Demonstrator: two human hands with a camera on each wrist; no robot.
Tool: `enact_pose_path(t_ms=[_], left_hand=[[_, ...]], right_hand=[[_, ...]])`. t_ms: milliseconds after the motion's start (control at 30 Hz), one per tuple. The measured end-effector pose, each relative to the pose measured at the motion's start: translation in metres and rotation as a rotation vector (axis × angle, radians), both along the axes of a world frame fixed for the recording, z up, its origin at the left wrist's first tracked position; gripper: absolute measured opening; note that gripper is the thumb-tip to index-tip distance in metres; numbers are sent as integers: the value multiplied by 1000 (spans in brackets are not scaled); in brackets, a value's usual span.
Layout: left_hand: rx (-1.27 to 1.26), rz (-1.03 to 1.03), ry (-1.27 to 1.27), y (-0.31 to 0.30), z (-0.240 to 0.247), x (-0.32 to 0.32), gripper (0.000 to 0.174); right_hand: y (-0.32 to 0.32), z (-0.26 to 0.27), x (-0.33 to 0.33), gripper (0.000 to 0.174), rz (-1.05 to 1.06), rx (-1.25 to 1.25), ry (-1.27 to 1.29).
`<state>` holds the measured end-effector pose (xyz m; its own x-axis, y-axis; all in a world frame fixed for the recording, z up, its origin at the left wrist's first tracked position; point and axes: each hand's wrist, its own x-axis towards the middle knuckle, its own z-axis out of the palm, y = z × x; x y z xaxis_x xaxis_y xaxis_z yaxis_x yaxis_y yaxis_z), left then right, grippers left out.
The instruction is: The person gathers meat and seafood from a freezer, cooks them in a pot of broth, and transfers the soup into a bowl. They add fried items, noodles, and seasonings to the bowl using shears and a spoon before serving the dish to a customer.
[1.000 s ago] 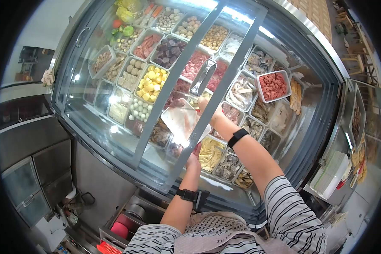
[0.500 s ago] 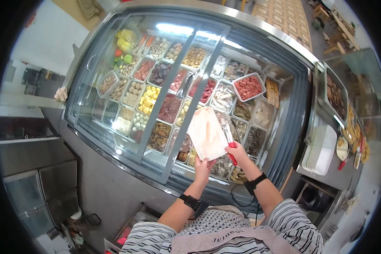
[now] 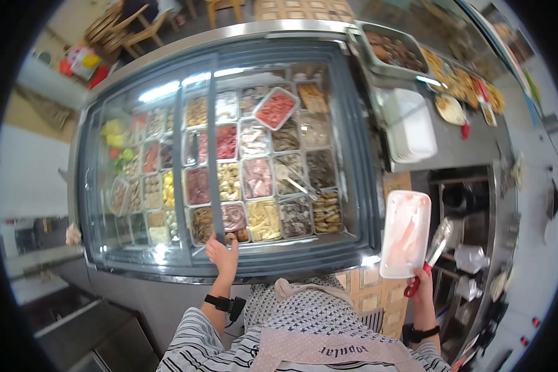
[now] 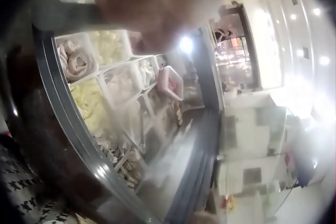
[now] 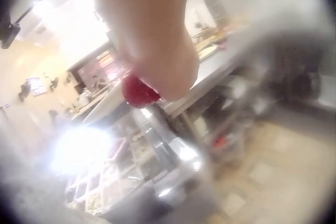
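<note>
My right hand (image 3: 423, 286) holds a long white tray (image 3: 393, 245) at its near corner, to the right of the glass-topped food case. A pinkish smear shows on the tray. The same hand grips metal tongs with a red handle (image 3: 413, 284), their metal end pointing up beside the tray; in the right wrist view, the red handle end (image 5: 140, 91) shows under the hand. My left hand (image 3: 223, 255) holds the lower end of the sliding glass door's grey frame (image 3: 217, 214), with fingers and thumb on either side. In the left wrist view it blurs over the frame.
Several food containers fill the case, with a tub of red meat (image 3: 275, 109) raised on top and a pale-handled spoon (image 3: 294, 180) lying across some. Right of it, stacked white trays (image 3: 409, 127) stand on a counter (image 3: 452, 139) near a metal pan (image 3: 387, 37).
Both hands were together on the tray over the case. The right hand has carried tray and tongs out to the right; the left has let go and moved to the door frame.
</note>
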<state>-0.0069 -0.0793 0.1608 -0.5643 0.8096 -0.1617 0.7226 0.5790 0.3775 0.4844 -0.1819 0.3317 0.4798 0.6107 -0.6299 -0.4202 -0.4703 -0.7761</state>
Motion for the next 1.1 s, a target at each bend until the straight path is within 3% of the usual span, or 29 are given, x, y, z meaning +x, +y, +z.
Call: enact_pose_path(t_ms=[167,300,467,567,700,767,800,900,967,1000,1067,1100], left_hand=[[-88,351,77,24,-5,28,60],[-87,413,202,32,-12,46,59],[-107,406,220,31,-19,82,62],[-107,411,211,32,-22,129,63],[-99,214,380,32,-44,187,61],[-85,198,302,30,-2,255,64],[-94,120,155,31,-18,260,66],[-176,-51,-319,4,83,362,65],[-250,-683,-112,-3,84,380,54],[-202,-966,-14,-7,85,388,58],[-184,-1455,745,32,-9,358,89],[-180,-1318,618,27,1,378,68]], right_hand=[[-137,15,23,23,-381,19,-30],[-214,-15,42,27,-592,88,96],[-257,-50,86,29,-682,75,249],[-255,-45,113,30,-733,62,247],[-287,-51,160,26,-720,88,215],[-299,-42,179,25,-722,168,194],[-303,-38,187,23,-738,193,178],[-338,-39,218,18,-799,176,200],[-344,-21,235,17,-916,179,194],[-353,-23,244,16,-910,214,200],[-366,-23,263,15,-960,247,222],[-371,-21,273,14,-996,263,241]])
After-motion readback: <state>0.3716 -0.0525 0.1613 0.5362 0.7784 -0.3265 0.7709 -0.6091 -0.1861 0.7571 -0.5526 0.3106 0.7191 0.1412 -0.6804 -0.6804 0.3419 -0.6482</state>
